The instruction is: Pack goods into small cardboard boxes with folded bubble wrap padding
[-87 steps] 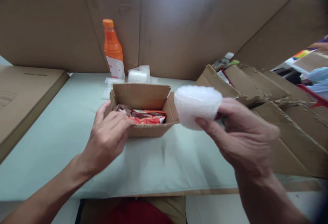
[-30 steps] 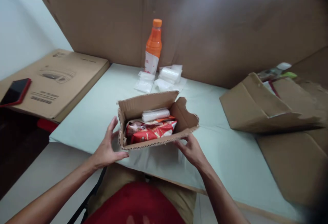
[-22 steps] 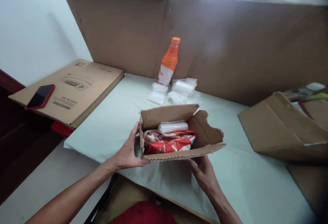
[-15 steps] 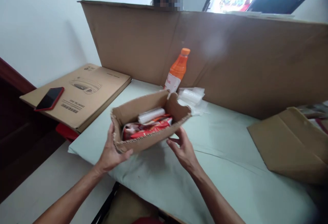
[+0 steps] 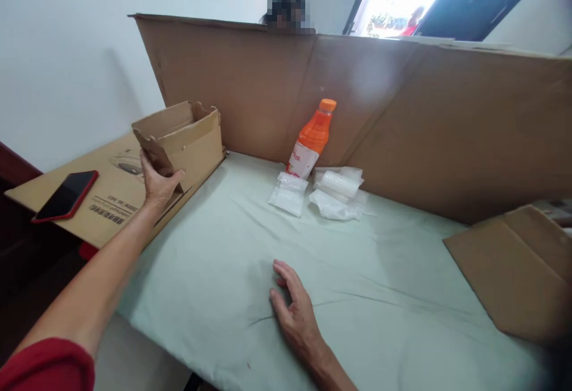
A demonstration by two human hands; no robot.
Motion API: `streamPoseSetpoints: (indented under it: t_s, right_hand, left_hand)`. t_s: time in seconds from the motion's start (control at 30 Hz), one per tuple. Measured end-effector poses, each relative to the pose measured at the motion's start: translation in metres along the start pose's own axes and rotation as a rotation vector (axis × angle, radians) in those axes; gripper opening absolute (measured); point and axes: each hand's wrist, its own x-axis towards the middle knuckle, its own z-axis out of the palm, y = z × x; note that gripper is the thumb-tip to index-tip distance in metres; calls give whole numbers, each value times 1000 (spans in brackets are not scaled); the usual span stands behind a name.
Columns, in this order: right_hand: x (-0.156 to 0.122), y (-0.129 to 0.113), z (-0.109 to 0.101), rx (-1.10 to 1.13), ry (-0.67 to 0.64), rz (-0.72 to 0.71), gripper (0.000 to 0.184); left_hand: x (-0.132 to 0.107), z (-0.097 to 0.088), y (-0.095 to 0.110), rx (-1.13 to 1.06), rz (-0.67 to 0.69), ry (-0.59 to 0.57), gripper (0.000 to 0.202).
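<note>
A small open-topped cardboard box [image 5: 199, 143] with ragged edges is on the flat carton [image 5: 107, 167] at the left. My left hand [image 5: 158, 182] grips its near end, thumb outside and fingers at the torn rim. The box's contents are hidden by its walls from this angle. Over the pale green cloth [image 5: 223, 272], my right hand [image 5: 295, 307] is open and holds nothing, its fingers loosely curved and thumb apart.
An orange drink bottle [image 5: 313, 140] leans against the tall cardboard panel [image 5: 250, 81]. Clear plastic packets [image 5: 288, 193] and a plastic roll [image 5: 339, 185] lie by it. A red-edged phone [image 5: 67, 194] rests on the carton. Another cardboard box [image 5: 513, 272] stands at right. A person is behind the panel.
The small box has moved from the middle of the cloth to the left, onto the flat carton, in my left hand. My right hand has let go of it. A plastic packet is now uncovered.
</note>
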Motion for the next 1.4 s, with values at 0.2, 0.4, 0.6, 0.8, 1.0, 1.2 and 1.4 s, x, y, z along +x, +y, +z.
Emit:
streamPoseSetpoints:
  t_s: [0.2,0.4,0.6,0.8,1.0,1.2,1.4]
  right_hand:
    - [0,-4,-3,-78,-9,-19,33]
    - [1,-8,-7,-69,-44,-36,26]
    - [5,-12,0,-5,-37,-15,25]
    - [-9,-38,-5,219,-79,145,24]
    - [-111,-78,-64,403,-499,407,29]
    - [-196,-93,-167,121,-467,346,29]
    - [-115,-65,-311,-711,183,269,26]
  left_hand:
    - [40,40,-11,-14,-224,154,92]
    - [51,44,-2,27,-295,142,105]
    - [39,35,22,92,-343,16,119]
    - [-40,40,55,319,-202,-176,128]
    - [-163,58,110,143,291,-482,88]
    - [-237,84,138,109,424,-736,58]
    - [-290,78,165,141,590,-726,38]
